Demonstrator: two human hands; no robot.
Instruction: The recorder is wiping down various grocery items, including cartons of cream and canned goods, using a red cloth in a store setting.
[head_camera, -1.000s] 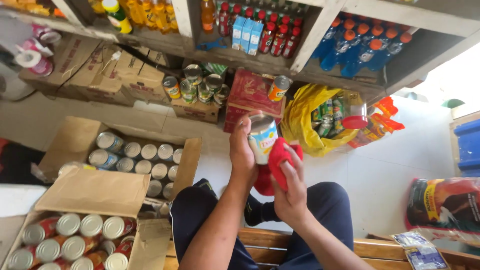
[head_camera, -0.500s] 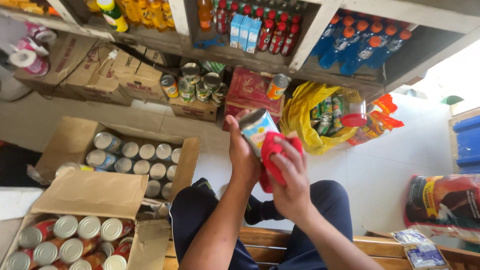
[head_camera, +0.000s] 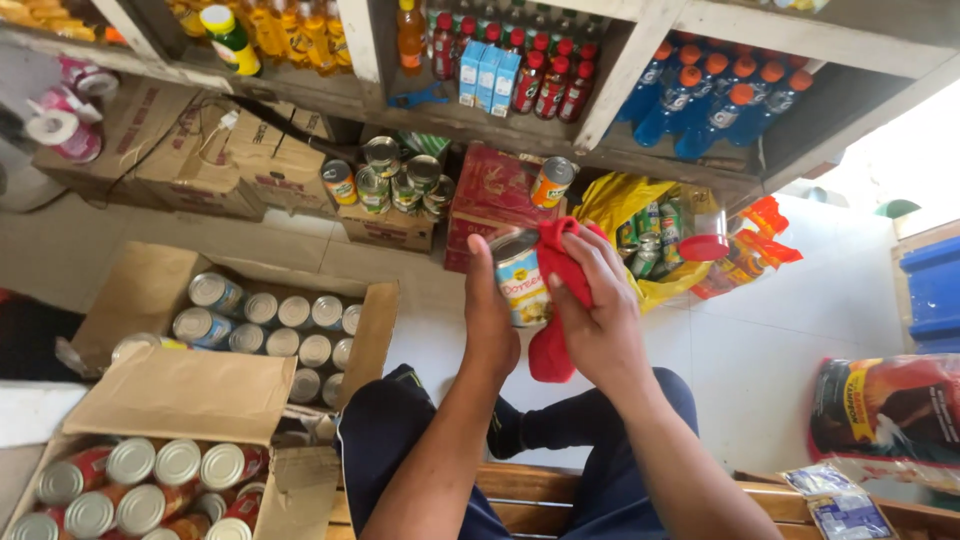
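the left hand (head_camera: 492, 325) grips a tin can (head_camera: 520, 274) from the side, fingers wrapped round the far wall of the can and closed on it. the can is held in the air above the person's lap, tilted, its metal lid turned up and toward the shelves. the right hand (head_camera: 598, 310) presses a red cloth (head_camera: 556, 300) against the right side of the can, fingers curled narrow over the cloth.

the left fingertips are hidden behind the can. the lower end of the can is covered by the cloth and the palms. the cloth hangs loose below both hands.

to the left, on the floor, stands an open cardboard box (head_camera: 150, 290) of tins, with a second open box (head_camera: 190, 395) nearer, cut off by the lower edge. bare floor (head_camera: 770, 350) lies to the right of the hands. a wooden bench (head_camera: 530, 490) runs under the legs.
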